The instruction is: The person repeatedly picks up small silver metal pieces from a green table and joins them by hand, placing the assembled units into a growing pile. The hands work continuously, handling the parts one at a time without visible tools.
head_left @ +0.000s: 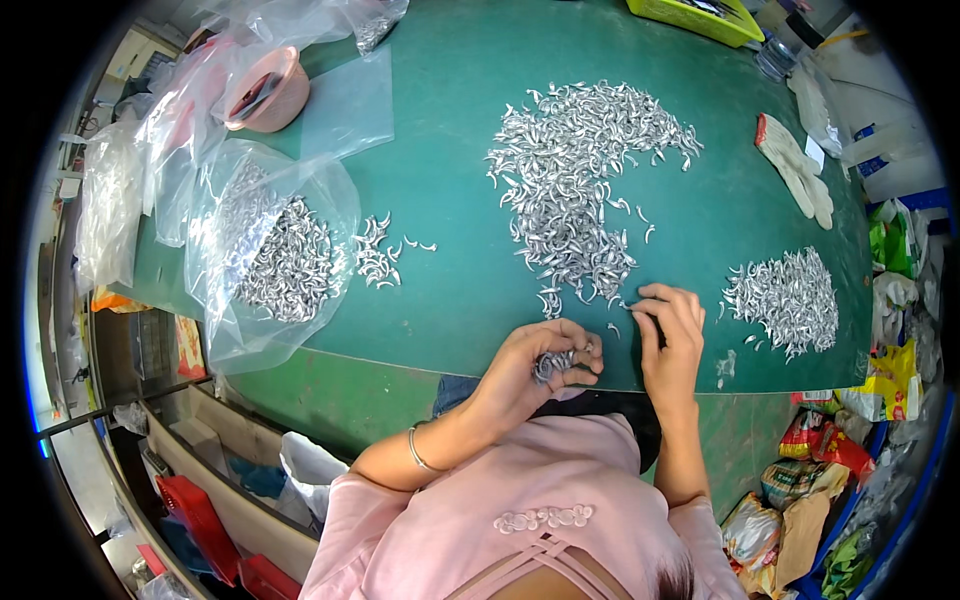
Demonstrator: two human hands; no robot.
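Pieces (575, 180), small, curved and silvery, lie heaped on the worktop (440, 140) at the frame's upper centre. At lower centre, the left hand (525, 365) is closed around a cluster (552, 366) of them; the right hand (672, 325) is partly curled beside the heap's lower edge, and whether it grips one I cannot tell. A smaller pile (787, 300) lies right; a clear bag (332, 198) holds more, left.

Even light, strongly curved edges.
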